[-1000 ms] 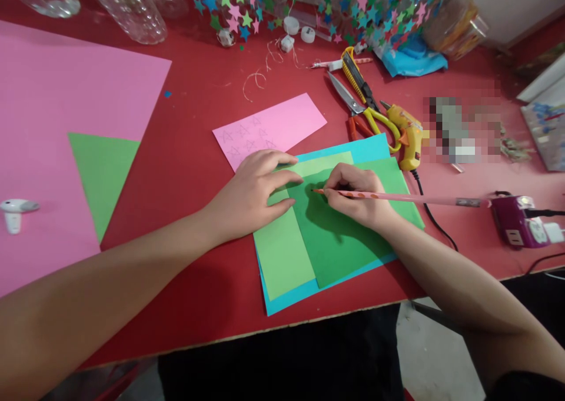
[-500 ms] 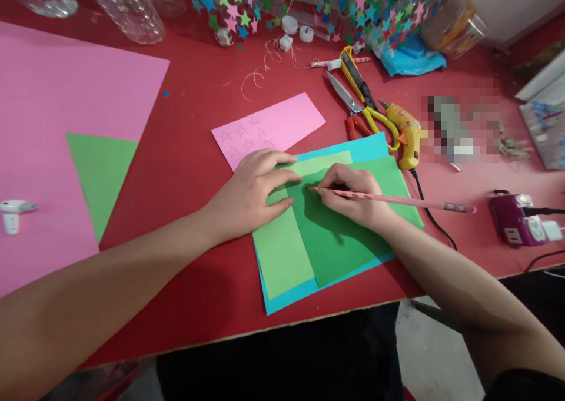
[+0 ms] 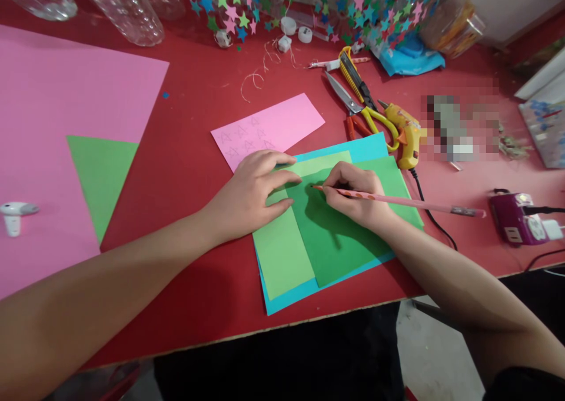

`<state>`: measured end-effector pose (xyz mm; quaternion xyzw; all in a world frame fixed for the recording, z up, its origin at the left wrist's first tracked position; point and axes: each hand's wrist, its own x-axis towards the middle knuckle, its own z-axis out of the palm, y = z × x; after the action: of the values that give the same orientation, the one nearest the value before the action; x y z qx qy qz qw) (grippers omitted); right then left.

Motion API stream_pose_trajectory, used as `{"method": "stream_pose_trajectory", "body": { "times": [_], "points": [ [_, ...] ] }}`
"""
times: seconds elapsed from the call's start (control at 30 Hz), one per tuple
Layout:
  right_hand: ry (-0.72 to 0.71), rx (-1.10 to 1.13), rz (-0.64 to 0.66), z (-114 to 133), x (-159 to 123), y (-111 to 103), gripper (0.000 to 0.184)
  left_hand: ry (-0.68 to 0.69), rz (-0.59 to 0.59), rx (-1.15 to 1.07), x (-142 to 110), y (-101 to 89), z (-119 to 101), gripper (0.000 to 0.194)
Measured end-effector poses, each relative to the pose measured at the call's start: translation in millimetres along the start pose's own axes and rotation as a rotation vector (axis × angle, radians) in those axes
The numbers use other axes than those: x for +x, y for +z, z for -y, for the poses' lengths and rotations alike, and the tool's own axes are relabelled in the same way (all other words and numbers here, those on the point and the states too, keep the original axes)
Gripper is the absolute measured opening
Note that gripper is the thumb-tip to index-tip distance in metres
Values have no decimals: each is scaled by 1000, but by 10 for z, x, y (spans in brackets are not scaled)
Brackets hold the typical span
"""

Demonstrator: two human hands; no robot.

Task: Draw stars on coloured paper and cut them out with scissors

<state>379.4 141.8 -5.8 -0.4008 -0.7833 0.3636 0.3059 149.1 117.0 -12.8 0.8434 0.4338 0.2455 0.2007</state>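
My right hand (image 3: 355,195) is closed around a pink pencil (image 3: 410,202), its tip at the upper left part of a dark green paper sheet (image 3: 348,242). Under that sheet lie a light green sheet (image 3: 285,254) and a blue sheet (image 3: 371,147). With fingers spread, my left hand (image 3: 265,192) rests on the left side of the stack, its fingertips at the dark green sheet's edge. Just behind it is a pink paper strip (image 3: 291,118) with several stars drawn in pencil. Any mark under the pencil tip is too small to make out.
Scissors (image 3: 346,95), a box cutter (image 3: 357,77) and a yellow glue gun (image 3: 410,133) lie behind the stack. Star-covered bottles (image 3: 366,6) line the back. A large pink sheet (image 3: 79,89) and green triangle (image 3: 103,183) are leftward; a purple power adapter (image 3: 514,218) sits right.
My right hand and the pencil have shifted slightly to the right across the dark green sheet. My left hand has stayed in place.
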Motion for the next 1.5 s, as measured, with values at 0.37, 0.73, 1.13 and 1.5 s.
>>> {"method": "stream_pose_trajectory", "body": {
  "times": [0.37,0.73,1.13,1.5],
  "points": [
    [83,3,-49,5,-6,-17,14,-5,-6,-7,-4,5,5,24],
    [71,0,-17,-4,-26,-21,14,-4,-13,-8,-8,8,2,24],
    [5,-49,78,10,-39,-37,11,-15,-8,-15,-1,1,-4,24],
    [-36,-38,117,51,-20,-47,12,24,-21,6,-8,10,13,28]
  ]
}}
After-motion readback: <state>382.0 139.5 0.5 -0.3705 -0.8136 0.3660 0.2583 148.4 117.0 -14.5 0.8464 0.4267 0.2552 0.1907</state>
